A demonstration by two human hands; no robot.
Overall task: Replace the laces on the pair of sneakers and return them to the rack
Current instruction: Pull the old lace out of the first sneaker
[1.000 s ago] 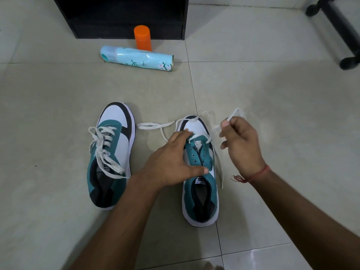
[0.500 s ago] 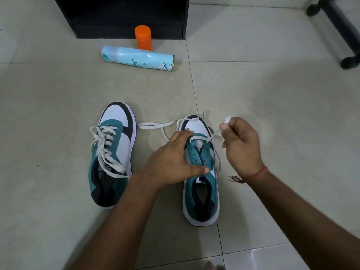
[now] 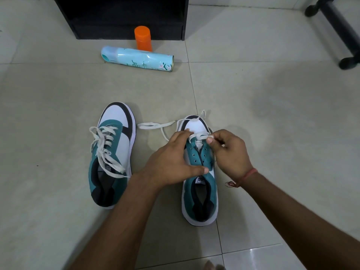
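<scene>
Two teal, white and black sneakers stand on the tiled floor, toes pointing away from me. The left sneaker (image 3: 112, 152) carries a full white lace, loosely done. The right sneaker (image 3: 199, 193) has most eyelets bare, with a white lace (image 3: 155, 124) through the front holes and one end trailing left on the floor. My left hand (image 3: 173, 162) rests spread over the right sneaker's left side and holds it down. My right hand (image 3: 228, 151) pinches the lace's other end just above the front eyelets.
A light blue spray can (image 3: 136, 59) lies on its side beyond the shoes, with an orange-capped container (image 3: 143, 38) upright behind it. A black rack (image 3: 120, 18) stands at the back. Black furniture legs (image 3: 341, 30) sit at the far right.
My right hand has come down and to the left with the lace end, from beside the shoe's toe to right over the front eyelets. The left hand has stayed on the shoe.
</scene>
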